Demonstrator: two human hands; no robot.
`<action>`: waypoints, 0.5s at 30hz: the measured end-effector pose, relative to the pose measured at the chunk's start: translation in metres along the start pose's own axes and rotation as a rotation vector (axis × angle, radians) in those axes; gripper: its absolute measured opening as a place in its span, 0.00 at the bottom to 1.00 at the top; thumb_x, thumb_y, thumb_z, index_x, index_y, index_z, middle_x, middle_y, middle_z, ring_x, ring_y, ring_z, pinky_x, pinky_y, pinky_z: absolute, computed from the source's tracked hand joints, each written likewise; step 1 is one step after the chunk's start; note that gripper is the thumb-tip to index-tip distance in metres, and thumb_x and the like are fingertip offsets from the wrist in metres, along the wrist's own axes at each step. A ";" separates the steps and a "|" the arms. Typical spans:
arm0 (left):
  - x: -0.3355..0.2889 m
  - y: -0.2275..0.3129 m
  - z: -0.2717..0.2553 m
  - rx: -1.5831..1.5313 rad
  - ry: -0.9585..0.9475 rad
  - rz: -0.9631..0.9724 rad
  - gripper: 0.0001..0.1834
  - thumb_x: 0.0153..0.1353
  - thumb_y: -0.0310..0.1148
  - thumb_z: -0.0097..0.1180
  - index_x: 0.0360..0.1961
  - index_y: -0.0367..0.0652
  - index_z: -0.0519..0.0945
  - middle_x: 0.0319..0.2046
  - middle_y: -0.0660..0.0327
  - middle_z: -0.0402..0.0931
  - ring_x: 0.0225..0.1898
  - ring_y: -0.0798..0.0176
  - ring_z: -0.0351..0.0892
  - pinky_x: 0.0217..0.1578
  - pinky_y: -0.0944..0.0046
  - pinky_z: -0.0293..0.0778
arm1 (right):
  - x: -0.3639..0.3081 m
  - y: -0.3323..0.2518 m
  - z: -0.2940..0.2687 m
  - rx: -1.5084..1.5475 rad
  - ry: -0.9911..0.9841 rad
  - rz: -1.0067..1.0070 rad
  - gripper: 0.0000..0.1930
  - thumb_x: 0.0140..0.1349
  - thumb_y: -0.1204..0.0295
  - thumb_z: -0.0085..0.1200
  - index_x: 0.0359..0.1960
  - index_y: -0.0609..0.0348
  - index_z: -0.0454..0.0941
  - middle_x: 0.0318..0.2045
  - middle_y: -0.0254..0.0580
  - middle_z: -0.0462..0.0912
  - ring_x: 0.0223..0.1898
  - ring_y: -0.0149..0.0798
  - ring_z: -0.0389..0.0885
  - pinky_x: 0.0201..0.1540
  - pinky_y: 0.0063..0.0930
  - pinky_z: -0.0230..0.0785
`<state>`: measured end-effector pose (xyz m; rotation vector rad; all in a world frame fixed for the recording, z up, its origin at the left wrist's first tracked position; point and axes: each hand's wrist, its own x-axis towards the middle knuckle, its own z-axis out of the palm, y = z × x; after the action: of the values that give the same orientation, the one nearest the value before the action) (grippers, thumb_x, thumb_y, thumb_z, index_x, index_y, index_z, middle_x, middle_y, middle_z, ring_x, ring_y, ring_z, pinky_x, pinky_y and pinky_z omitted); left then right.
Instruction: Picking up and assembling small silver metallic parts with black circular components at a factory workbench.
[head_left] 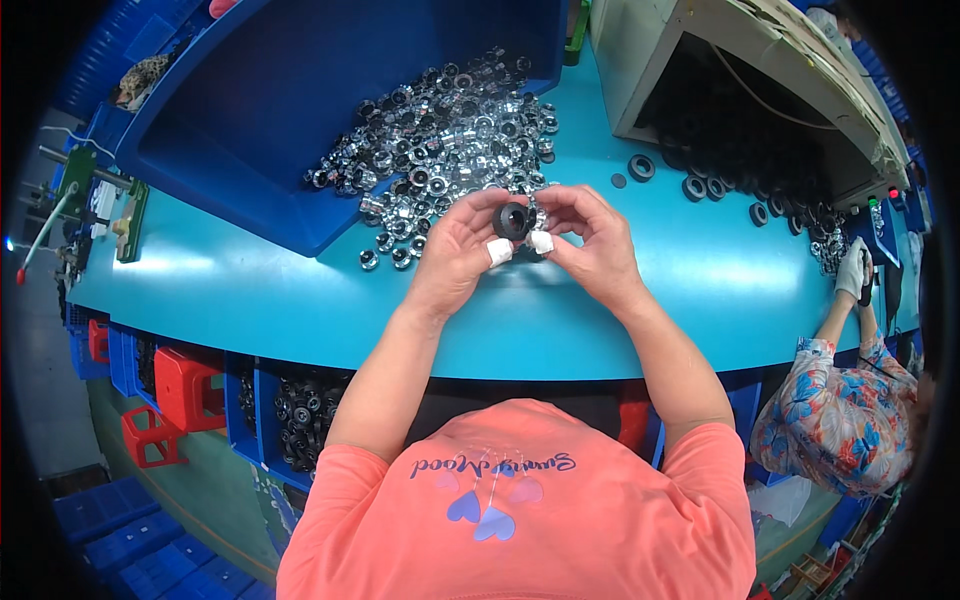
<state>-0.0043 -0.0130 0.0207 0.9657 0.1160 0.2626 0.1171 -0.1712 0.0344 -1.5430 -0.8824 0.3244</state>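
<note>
My left hand (452,252) grips a black ring-shaped part (511,221) between thumb and fingers, its round opening turned up. Close beside it, my right hand (598,248) has thumb and fingers pinched together around a small shiny clear part (537,214), mostly hidden by the fingertips. White wrapping covers both thumb tips. Just beyond my hands spreads a heap of shiny clear-and-black round parts (455,135), some of it spilling out of a tilted blue bin (290,222) onto the turquoise table (330,310).
At the right, a pale box (640,75) lies on its side, with black rings (695,187) spilling out. A co-worker's gloved hand (850,270) works at the far right. A green clamp-like fixture (128,222) stands at the left. Red stools (185,390) and blue crates sit below the table.
</note>
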 end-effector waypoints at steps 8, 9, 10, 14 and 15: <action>-0.001 -0.005 -0.002 0.110 0.023 -0.023 0.32 0.57 0.21 0.65 0.64 0.34 0.71 0.56 0.54 0.77 0.57 0.61 0.78 0.60 0.60 0.75 | -0.001 -0.004 -0.001 -0.150 -0.023 -0.124 0.16 0.51 0.80 0.67 0.44 0.58 0.84 0.40 0.39 0.83 0.36 0.32 0.84 0.40 0.25 0.79; -0.001 -0.005 -0.001 0.110 0.017 -0.028 0.32 0.57 0.20 0.64 0.64 0.34 0.71 0.56 0.54 0.77 0.57 0.61 0.78 0.60 0.60 0.75 | -0.001 -0.002 0.000 -0.146 -0.025 -0.139 0.16 0.50 0.81 0.66 0.43 0.59 0.84 0.39 0.39 0.83 0.34 0.33 0.84 0.38 0.26 0.79; -0.001 -0.005 -0.001 0.110 0.011 -0.034 0.32 0.57 0.20 0.64 0.65 0.34 0.71 0.56 0.54 0.77 0.57 0.62 0.78 0.60 0.60 0.75 | -0.002 0.000 0.000 -0.163 -0.023 -0.153 0.17 0.49 0.82 0.66 0.43 0.58 0.84 0.39 0.39 0.83 0.34 0.33 0.84 0.38 0.26 0.78; 0.001 -0.006 0.004 0.113 0.059 -0.042 0.31 0.58 0.19 0.61 0.65 0.33 0.71 0.57 0.53 0.76 0.57 0.62 0.77 0.60 0.62 0.74 | -0.001 0.000 0.002 -0.208 0.001 -0.179 0.17 0.48 0.82 0.65 0.43 0.58 0.83 0.38 0.40 0.82 0.33 0.34 0.83 0.37 0.27 0.78; 0.001 -0.007 0.003 0.122 0.051 -0.061 0.32 0.59 0.19 0.61 0.66 0.33 0.70 0.57 0.53 0.76 0.57 0.62 0.78 0.60 0.62 0.74 | -0.002 -0.001 0.003 -0.215 0.011 -0.176 0.17 0.48 0.83 0.64 0.42 0.57 0.83 0.38 0.40 0.82 0.33 0.34 0.83 0.37 0.27 0.78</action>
<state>-0.0015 -0.0187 0.0163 1.0748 0.2097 0.2264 0.1137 -0.1704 0.0347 -1.6477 -1.0642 0.0958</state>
